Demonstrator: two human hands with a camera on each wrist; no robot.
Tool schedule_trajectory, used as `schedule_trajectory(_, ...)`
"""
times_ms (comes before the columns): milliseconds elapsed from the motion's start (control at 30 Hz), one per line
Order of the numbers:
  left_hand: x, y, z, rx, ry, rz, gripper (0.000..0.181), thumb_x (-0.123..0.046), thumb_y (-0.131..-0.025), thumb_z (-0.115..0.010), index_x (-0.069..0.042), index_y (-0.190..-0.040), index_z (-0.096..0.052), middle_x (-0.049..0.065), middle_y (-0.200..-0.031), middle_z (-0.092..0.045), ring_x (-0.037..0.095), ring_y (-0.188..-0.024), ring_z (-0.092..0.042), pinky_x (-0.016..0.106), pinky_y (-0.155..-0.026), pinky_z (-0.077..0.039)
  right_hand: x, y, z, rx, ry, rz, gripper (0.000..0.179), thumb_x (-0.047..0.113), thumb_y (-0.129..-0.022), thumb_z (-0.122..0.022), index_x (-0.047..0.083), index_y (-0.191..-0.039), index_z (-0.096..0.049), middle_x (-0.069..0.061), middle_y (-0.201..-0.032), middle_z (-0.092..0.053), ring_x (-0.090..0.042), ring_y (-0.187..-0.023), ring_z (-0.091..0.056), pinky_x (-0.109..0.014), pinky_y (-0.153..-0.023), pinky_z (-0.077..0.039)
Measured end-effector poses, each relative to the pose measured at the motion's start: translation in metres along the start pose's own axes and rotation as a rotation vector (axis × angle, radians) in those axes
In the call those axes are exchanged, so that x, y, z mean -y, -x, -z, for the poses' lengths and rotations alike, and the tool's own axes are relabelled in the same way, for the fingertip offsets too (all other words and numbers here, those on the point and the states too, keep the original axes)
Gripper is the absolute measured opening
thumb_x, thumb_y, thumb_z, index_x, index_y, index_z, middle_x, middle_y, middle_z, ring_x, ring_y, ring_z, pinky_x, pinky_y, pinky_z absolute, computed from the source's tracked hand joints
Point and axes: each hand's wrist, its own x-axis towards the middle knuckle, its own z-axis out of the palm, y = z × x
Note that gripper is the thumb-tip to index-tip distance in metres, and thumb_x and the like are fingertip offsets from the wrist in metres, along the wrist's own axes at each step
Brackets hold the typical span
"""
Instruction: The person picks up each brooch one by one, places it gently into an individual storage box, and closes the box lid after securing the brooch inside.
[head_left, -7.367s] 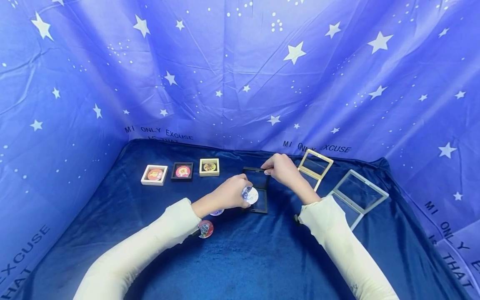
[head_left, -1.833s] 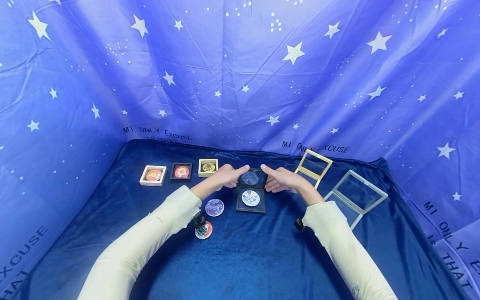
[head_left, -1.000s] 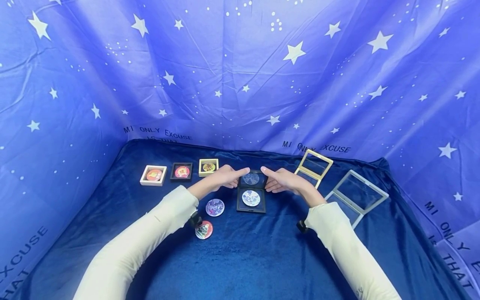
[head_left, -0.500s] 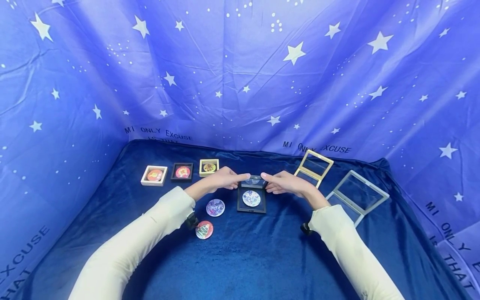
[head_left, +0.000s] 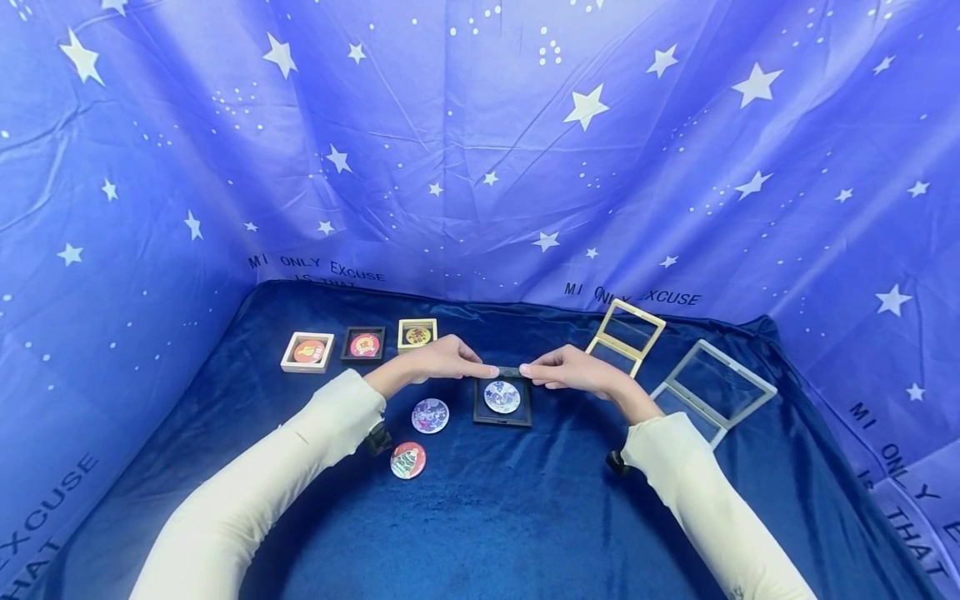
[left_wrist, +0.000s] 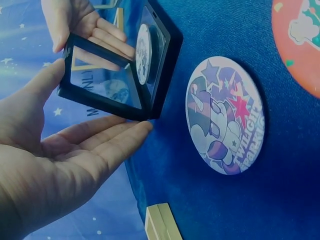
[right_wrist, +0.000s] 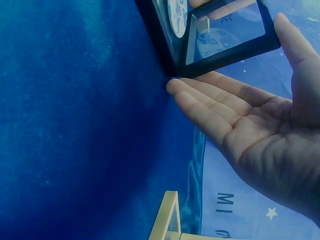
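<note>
- Lower centre of the frame: a red Christmas-tree badge (head_left: 407,460) on dark blue cloth (head_left: 480,525).
- Just above it: a purple Twilight Sparkle badge (head_left: 430,415).
- Centre, right of that: a black display case (head_left: 502,422), a blue-and-white badge (head_left: 502,397) inside, its lid (left_wrist: 102,107) tilted half open.
- At the lid's sides: left hand (head_left: 447,359) and right hand (head_left: 577,371), thumbs touching its edge, fingers extended.
- Right: an opened grey case (head_left: 697,406).
- Left of centre: three badge-filled cases (head_left: 363,359).
- Right of centre, farther: an opened yellow case (head_left: 618,343).
- Top: a starry backdrop (head_left: 480,108).
</note>
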Motion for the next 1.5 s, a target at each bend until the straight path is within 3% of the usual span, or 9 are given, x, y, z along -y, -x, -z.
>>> schedule_trajectory(167,0.000,0.001,0.001,0.025,-0.077,-0.041,0.044,-0.040,-0.093,-0.073,-0.004,-0.119,-0.075,0.011,-0.127,-0.072,0.024,-0.122,-0.065,0.044,-0.106,-0.050,-0.003,-0.001,-0.004,-0.046,0.105,0.031,0.058,0.051,-0.097,-0.064,0.005,-0.133,-0.067,-0.015,-0.137,-0.065,-0.026,-0.116,-0.066,-0.045,-0.101,-0.053)
schedule_trajectory(400,0.003,0.000,0.001,0.034,-0.140,-0.080,0.059,-0.038,-0.091,-0.076,0.003,-0.132,-0.065,0.017,-0.136,-0.066,0.027,-0.128,-0.062,0.044,-0.106,-0.051,-0.002,0.003,-0.010,-0.097,0.185,0.041,0.066,0.057,-0.092,-0.068,0.007,-0.135,-0.065,-0.014,-0.138,-0.065,-0.029,-0.126,-0.062,-0.051,-0.105,-0.049)
schedule_trajectory(533,0.004,-0.001,-0.001,0.029,-0.189,-0.118,0.058,-0.036,-0.089,-0.079,0.004,-0.128,-0.067,0.014,-0.124,-0.072,0.017,-0.105,-0.070,0.034,-0.092,-0.056,-0.003,0.005,-0.012,-0.117,0.206,0.072,0.067,0.054,-0.090,-0.072,0.005,-0.135,-0.065,-0.015,-0.134,-0.068,-0.029,-0.122,-0.065,-0.049,-0.101,-0.052)
schedule_trajectory(700,0.006,-0.001,-0.005,0.003,-0.270,-0.154,0.057,-0.037,-0.084,-0.083,0.002,-0.123,-0.071,0.006,-0.100,-0.077,0.008,-0.076,-0.060,0.022,-0.070,-0.048,-0.006,0.007,-0.014,-0.140,0.220,0.097,0.066,0.050,-0.087,-0.078,0.003,-0.132,-0.067,-0.018,-0.128,-0.070,-0.031,-0.119,-0.068,-0.048,-0.098,-0.055)
schedule_trajectory(1000,0.006,-0.001,-0.009,-0.048,-0.415,-0.209,0.063,-0.041,-0.077,-0.088,0.003,-0.120,-0.073,0.010,-0.106,-0.078,0.006,-0.074,-0.060,0.022,-0.072,-0.052,-0.002,0.007,-0.019,-0.152,0.297,0.085,0.072,0.051,-0.081,-0.083,0.003,-0.132,-0.067,-0.018,-0.129,-0.070,-0.031,-0.121,-0.068,-0.047,-0.098,-0.054)
schedule_trajectory(1200,0.005,0.000,-0.012,-0.049,-0.428,-0.249,0.063,-0.036,-0.076,-0.090,0.006,-0.120,-0.072,0.013,-0.096,-0.079,0.005,-0.056,-0.044,0.019,-0.057,-0.040,0.003,0.007,-0.021,-0.148,0.353,0.099,0.075,0.051,-0.078,-0.085,0.000,-0.131,-0.067,-0.019,-0.127,-0.070,-0.032,-0.120,-0.068,-0.047,-0.096,-0.055)
schedule_trajectory(1333,0.004,0.002,-0.013,-0.054,-0.449,-0.251,0.064,-0.034,-0.075,-0.091,0.006,-0.121,-0.071,0.015,-0.106,-0.078,0.005,-0.065,-0.053,0.019,-0.061,-0.044,0.006,0.008,-0.023,-0.148,0.369,0.120,0.075,0.048,-0.078,-0.086,-0.003,-0.129,-0.067,-0.020,-0.126,-0.071,-0.033,-0.118,-0.069,-0.046,-0.094,-0.056)
schedule_trajectory(1400,0.003,0.003,-0.015,-0.063,-0.468,-0.242,0.064,-0.034,-0.074,-0.091,0.005,-0.121,-0.072,0.016,-0.115,-0.075,0.009,-0.082,-0.067,0.021,-0.073,-0.053,0.007,0.009,-0.024,-0.154,0.387,0.127,0.076,0.048,-0.077,-0.087,-0.003,-0.129,-0.067,-0.020,-0.125,-0.071,-0.032,-0.117,-0.070,-0.044,-0.093,-0.057)
schedule_trajectory(1500,0.002,0.004,-0.017,-0.070,-0.493,-0.234,0.063,-0.034,-0.074,-0.092,0.004,-0.120,-0.072,0.016,-0.119,-0.074,0.020,-0.104,-0.072,0.029,-0.086,-0.057,0.009,0.010,-0.026,-0.169,0.427,0.131,0.076,0.048,-0.075,-0.088,-0.004,-0.127,-0.068,-0.020,-0.124,-0.072,-0.031,-0.114,-0.071,-0.041,-0.089,-0.058)
